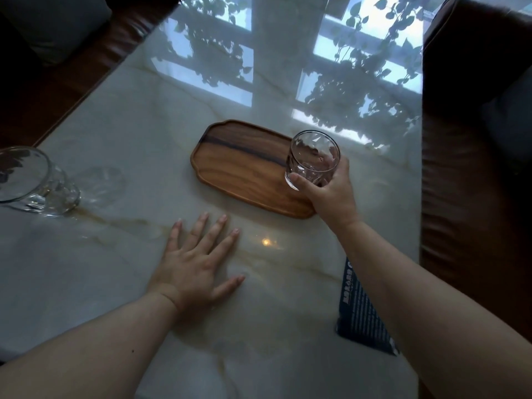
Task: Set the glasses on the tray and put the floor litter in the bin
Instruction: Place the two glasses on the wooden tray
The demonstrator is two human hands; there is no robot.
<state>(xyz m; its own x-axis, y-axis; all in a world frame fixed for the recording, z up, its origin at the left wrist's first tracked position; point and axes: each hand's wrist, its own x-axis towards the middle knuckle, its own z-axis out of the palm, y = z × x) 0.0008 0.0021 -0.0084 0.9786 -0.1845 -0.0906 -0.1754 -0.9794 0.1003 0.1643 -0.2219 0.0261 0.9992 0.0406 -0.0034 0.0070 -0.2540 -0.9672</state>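
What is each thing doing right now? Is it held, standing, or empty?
Faceted glass: upright, empty, gripped by right hand over the tray's right end.
Wooden tray: flat on the table.
Glass jug: standing on the table's left edge, untouched.
Left hand: open, flat on marble table.

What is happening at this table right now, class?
A person is clearing up. The right hand holds an empty tumbler over the near right end of the wooden tray; whether it has touched down is unclear. The left hand lies flat and open on the marble table. A glass jug stands at the left edge, and a dark printed packet lies partly under the right forearm.
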